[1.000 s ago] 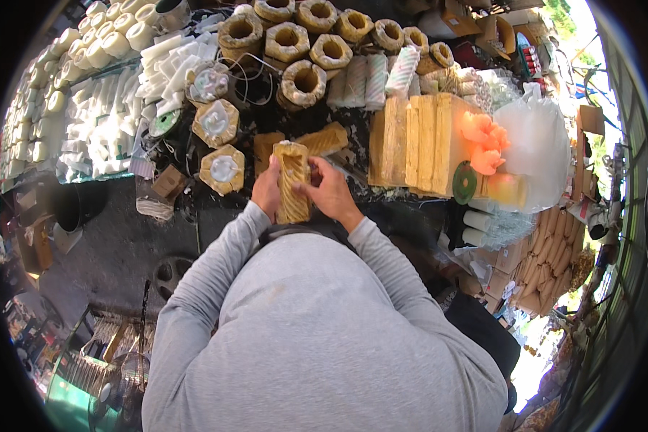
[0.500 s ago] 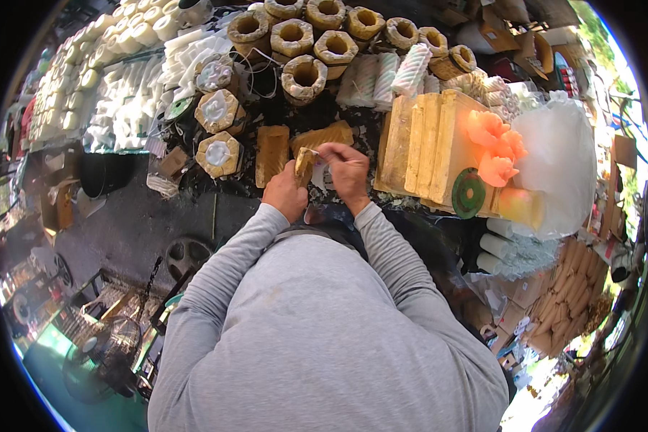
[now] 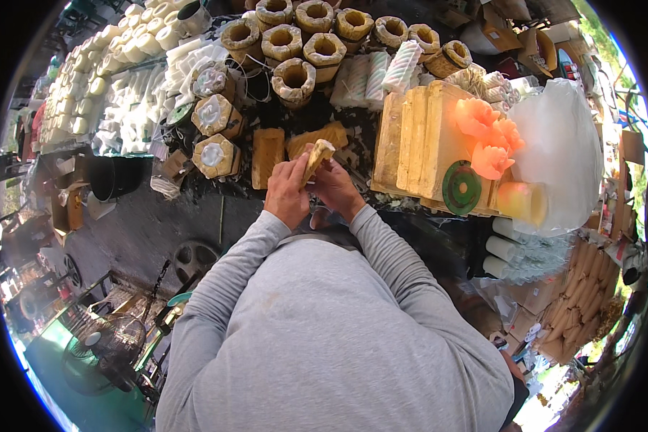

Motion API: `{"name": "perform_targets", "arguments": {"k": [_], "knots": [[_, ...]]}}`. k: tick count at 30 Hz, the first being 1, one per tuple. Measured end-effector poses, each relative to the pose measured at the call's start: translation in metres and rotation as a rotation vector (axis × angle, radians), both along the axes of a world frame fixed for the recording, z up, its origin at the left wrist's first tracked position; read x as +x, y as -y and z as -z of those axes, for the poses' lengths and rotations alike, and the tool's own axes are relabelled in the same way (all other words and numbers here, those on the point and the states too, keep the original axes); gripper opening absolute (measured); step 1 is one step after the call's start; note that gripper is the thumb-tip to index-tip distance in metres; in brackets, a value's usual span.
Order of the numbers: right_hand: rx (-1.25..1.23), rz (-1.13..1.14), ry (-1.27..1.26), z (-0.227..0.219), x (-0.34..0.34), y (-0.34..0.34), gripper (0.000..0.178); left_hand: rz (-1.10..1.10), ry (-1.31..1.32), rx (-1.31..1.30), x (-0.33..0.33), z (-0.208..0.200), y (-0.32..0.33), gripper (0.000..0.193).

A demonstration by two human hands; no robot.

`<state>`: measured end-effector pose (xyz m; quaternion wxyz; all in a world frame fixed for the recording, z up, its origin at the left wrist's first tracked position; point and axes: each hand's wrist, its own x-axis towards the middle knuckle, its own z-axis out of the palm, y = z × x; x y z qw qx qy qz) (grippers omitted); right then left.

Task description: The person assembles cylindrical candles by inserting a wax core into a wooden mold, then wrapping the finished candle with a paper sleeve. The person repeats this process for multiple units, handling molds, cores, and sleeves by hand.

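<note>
My left hand [image 3: 288, 193] is wrapped round a yellowish mould piece [image 3: 319, 154] with a pale, rough end, held tilted above the front of the workbench. My right hand [image 3: 338, 189] is closed against its lower right side; the piece partly hides those fingertips. Just beyond my hands, two yellow ribbed mould halves [image 3: 268, 150] lie on the dark bench. To their left, a short row of hexagonal moulds [image 3: 217, 158] holds white wax.
Hollow yellow moulds [image 3: 294, 81] crowd the back, beside twisted candles [image 3: 402, 66]. Big yellow slabs [image 3: 430, 137] stand at right with orange wax flowers [image 3: 489, 137] and a green disc [image 3: 461, 188]. White candles [image 3: 133, 47] fill the far left. A fan [image 3: 111, 345] stands lower left.
My right hand has moved left and in under the mould piece, from beside its top edge. The piece has tipped to the right and risen slightly, still in my left hand.
</note>
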<state>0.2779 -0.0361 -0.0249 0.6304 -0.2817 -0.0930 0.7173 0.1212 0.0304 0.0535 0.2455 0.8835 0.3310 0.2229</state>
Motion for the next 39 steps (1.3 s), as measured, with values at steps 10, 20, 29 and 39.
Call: {"name": "perform_targets", "arguments": {"k": [10,20,29,39], "knots": [[-0.254,0.009,-0.03,-0.015,-0.005,0.024,0.048,-0.12,-0.052,-0.839,-0.026,0.033,-0.013,0.048],[-0.223,0.002,-0.06,-0.022,0.023,0.059,0.053,-0.582,-0.424,-0.486,-0.056,0.143,-0.054,0.071],[-0.295,0.061,0.146,-0.024,0.008,0.055,0.067,-0.627,-0.314,-0.657,-0.064,0.083,-0.024,0.043],[-0.226,0.041,0.369,-0.123,-0.002,0.028,0.071,-0.141,0.969,-1.69,-0.082,-0.019,-0.004,0.078]]}}
